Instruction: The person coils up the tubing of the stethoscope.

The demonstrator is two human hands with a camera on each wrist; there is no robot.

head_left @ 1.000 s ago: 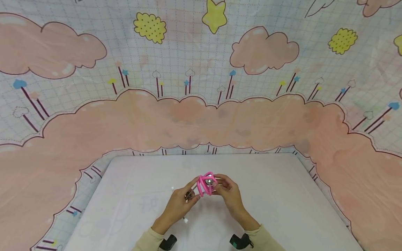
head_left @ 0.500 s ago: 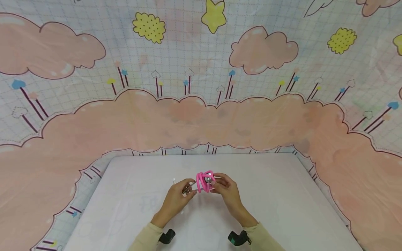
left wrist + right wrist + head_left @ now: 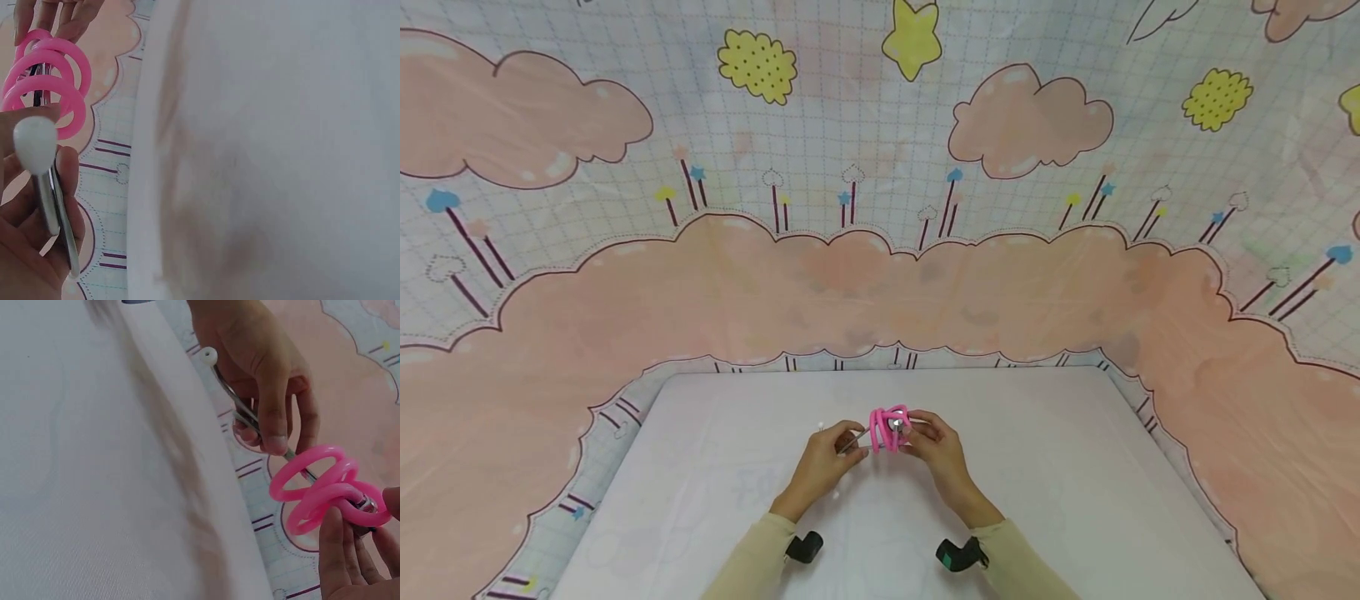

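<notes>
A stethoscope is held up between both hands over the white table. Its pink tubing (image 3: 877,431) is wound in several loops around the metal part, and the silver chest piece (image 3: 897,423) shows among them. My left hand (image 3: 822,460) grips the metal ear tubes (image 3: 244,412) at the left end. On the other side, my right hand (image 3: 942,454) pinches the looped tubing near the chest piece with thumb and fingers. A white ear tip (image 3: 35,145) sticks out close to the camera in the left wrist view. The fingers partly hide the metal.
A white table (image 3: 1060,483) lies beneath the hands. Behind it and along its sides hangs a patterned cloth (image 3: 880,292) with clouds and stars. Black wrist cameras (image 3: 805,547) sit at the sleeves.
Both hands have risen slightly in the head view, away from the table's near edge, carrying the stethoscope with them. The left hand has turned a little. Both grips stay on.
</notes>
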